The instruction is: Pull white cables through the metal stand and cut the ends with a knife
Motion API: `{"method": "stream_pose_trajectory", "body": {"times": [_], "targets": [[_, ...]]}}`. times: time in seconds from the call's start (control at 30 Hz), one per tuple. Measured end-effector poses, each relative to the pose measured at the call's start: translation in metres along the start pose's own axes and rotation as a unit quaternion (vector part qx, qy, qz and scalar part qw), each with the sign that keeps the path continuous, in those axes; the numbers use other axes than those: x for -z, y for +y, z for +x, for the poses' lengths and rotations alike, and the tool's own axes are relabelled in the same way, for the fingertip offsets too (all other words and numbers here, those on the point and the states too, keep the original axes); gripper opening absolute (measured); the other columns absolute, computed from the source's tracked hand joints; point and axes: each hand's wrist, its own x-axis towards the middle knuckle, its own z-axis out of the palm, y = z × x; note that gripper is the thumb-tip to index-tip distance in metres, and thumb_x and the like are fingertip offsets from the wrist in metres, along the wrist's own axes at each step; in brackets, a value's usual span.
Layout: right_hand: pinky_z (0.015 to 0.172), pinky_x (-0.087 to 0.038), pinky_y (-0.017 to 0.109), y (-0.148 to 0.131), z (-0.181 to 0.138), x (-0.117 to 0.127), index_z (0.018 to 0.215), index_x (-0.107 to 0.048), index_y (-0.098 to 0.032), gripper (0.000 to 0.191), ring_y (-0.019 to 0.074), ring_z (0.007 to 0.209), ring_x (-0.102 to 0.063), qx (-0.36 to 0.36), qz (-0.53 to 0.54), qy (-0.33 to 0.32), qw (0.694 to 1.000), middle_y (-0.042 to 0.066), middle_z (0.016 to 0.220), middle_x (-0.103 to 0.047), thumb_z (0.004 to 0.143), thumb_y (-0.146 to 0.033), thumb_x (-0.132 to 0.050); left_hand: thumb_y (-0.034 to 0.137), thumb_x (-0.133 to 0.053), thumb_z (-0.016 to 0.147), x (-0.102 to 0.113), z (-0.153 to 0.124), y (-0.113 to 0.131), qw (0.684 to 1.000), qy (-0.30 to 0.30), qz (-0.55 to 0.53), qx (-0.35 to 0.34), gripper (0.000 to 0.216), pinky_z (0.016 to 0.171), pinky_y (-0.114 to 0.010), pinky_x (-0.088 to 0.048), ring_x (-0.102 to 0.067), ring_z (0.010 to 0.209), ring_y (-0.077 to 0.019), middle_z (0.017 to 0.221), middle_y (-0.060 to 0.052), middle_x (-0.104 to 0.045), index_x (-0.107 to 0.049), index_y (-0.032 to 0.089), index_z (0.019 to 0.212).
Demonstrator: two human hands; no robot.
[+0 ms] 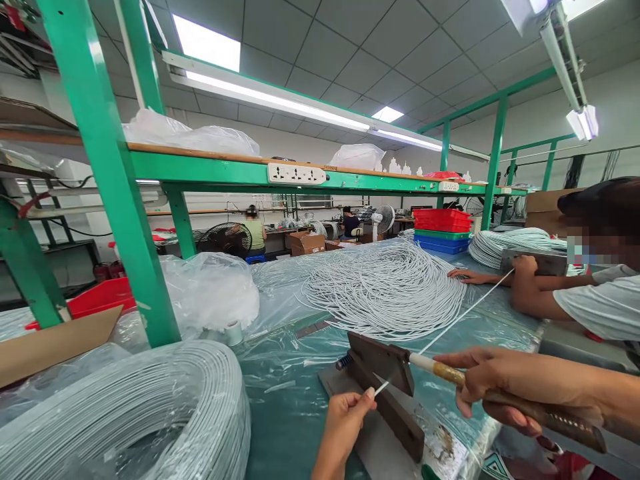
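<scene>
A thin white wire [383, 387] pokes out of the dark hinged cutter [383, 393] on the plastic-covered surface [285, 393], its tip pinched in the left hand [350, 410], while the right hand [493, 383] is clamped on the cutter's lever [525, 405], beside a co-worker's arm [540, 300].

The single head-worn camera looked forward and only slightly down across the workbench [280, 400], close above the left hand [345, 417] and right hand [493, 383] at the bottom edge. It faced the green shelf frame [107, 173] and, perhaps distorted by the wide lens, the ceiling.
</scene>
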Motion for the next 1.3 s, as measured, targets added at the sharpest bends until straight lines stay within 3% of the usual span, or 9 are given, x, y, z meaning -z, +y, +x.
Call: {"method": "stream_pose_trajectory", "body": {"times": [0.13, 0.3, 0.47, 0.57, 0.63, 0.77, 0.93, 1.07, 1.3], "targets": [[0.021, -0.027, 0.010, 0.001, 0.004, -0.003, 0.065, -0.050, -0.015, 0.009, 0.0050, 0.020, -0.028, -0.022, -0.043, 0.002, 0.999, -0.006, 0.027, -0.038, 0.061, -0.013, -0.042, 0.054, -0.047, 0.058, -0.001, -0.004, 0.002, 0.998, 0.028, 0.021, -0.060, 0.038, 0.051, -0.024, -0.019, -0.031, 0.051, -0.0117, 0.050, 0.003, -0.037, -0.055, 0.016, 0.058], [0.021, -0.027, 0.011, 0.002, 0.006, -0.004, 0.054, -0.048, -0.015, 0.011, 0.0038, 0.020, -0.030, -0.019, -0.044, 0.013, 0.999, -0.005, 0.031, -0.042, 0.064, -0.015, -0.043, 0.034, -0.043, 0.069, -0.002, -0.012, 0.007, 0.981, 0.090, 0.121, -0.124, 0.022, 0.057, -0.026, -0.019, -0.039, 0.058, -0.0156, 0.055, 0.000, -0.044, -0.048, 0.019, 0.054], [0.020, -0.024, 0.012, 0.010, 0.013, 0.004, 0.049, -0.048, -0.015, 0.019, 0.0040, 0.020, -0.028, -0.023, -0.075, 0.015, 0.997, -0.004, 0.030, -0.039, 0.065, -0.024, -0.043, 0.048, -0.050, 0.055, -0.004, -0.003, 0.001, 0.996, 0.052, -0.014, -0.070, 0.030, 0.052, -0.025, -0.021, -0.033, 0.052, -0.0128, 0.050, 0.002, -0.040, -0.046, 0.019, 0.050], [0.020, -0.024, 0.012, 0.010, 0.013, 0.004, 0.055, -0.049, -0.014, 0.016, 0.0036, 0.021, -0.029, -0.027, -0.070, 0.016, 0.997, -0.003, 0.036, -0.042, 0.065, -0.026, -0.044, 0.059, -0.050, 0.049, -0.006, 0.003, -0.003, 0.997, 0.030, -0.061, -0.030, 0.040, 0.048, -0.023, -0.018, -0.026, 0.044, -0.0092, 0.043, 0.005, -0.035, -0.046, 0.020, 0.047], [0.020, -0.023, 0.012, 0.010, 0.010, 0.001, 0.070, -0.052, -0.013, 0.014, 0.0034, 0.022, -0.030, -0.031, -0.061, 0.024, 0.997, -0.003, 0.040, -0.045, 0.064, -0.023, -0.045, 0.062, -0.052, 0.047, -0.008, 0.005, -0.003, 0.996, 0.036, -0.082, -0.010, 0.042, 0.046, -0.023, -0.015, -0.021, 0.041, -0.0076, 0.038, 0.008, -0.029, -0.045, 0.020, 0.045], [0.023, -0.022, 0.010, 0.018, 0.006, -0.006, 0.098, -0.044, -0.014, 0.034, 0.0031, 0.025, -0.028, -0.036, -0.033, 0.042, 0.998, -0.007, 0.041, -0.042, 0.064, -0.020, -0.046, 0.059, -0.060, 0.043, -0.009, 0.006, -0.003, 0.993, 0.050, -0.107, 0.009, 0.041, 0.045, -0.022, -0.012, -0.018, 0.040, -0.0064, 0.034, 0.009, -0.024, -0.046, 0.020, 0.041], [0.024, -0.020, 0.013, 0.042, 0.010, -0.008, 0.097, -0.042, -0.015, 0.038, 0.0044, 0.025, -0.023, -0.006, -0.043, 0.036, 0.998, -0.011, 0.037, -0.033, 0.062, -0.027, -0.048, 0.053, -0.064, 0.044, -0.008, 0.008, -0.004, 0.991, 0.053, -0.119, 0.028, 0.037, 0.043, -0.023, -0.009, -0.018, 0.037, -0.0064, 0.032, 0.009, -0.025, -0.047, 0.020, 0.041], [0.028, -0.019, 0.014, 0.055, 0.008, -0.007, 0.101, -0.042, -0.016, 0.041, 0.0035, 0.026, -0.024, 0.024, -0.074, 0.071, 0.994, -0.010, 0.041, -0.036, 0.063, -0.030, -0.050, 0.048, -0.065, 0.045, -0.007, 0.008, -0.004, 0.991, 0.051, -0.124, 0.029, 0.034, 0.042, -0.023, -0.008, -0.017, 0.037, -0.0059, 0.031, 0.009, -0.025, -0.047, 0.020, 0.040], [0.030, -0.020, 0.013, 0.052, -0.005, -0.015, 0.106, -0.044, -0.017, 0.040, 0.0034, 0.032, -0.027, 0.024, -0.110, 0.087, 0.990, -0.009, 0.047, -0.033, 0.067, -0.023, -0.047, 0.049, -0.065, 0.043, -0.007, 0.009, -0.003, 0.989, 0.040, -0.135, 0.039, 0.035, 0.041, -0.022, -0.006, -0.015, 0.035, -0.0044, 0.030, 0.010, -0.023, -0.048, 0.020, 0.041]]}}
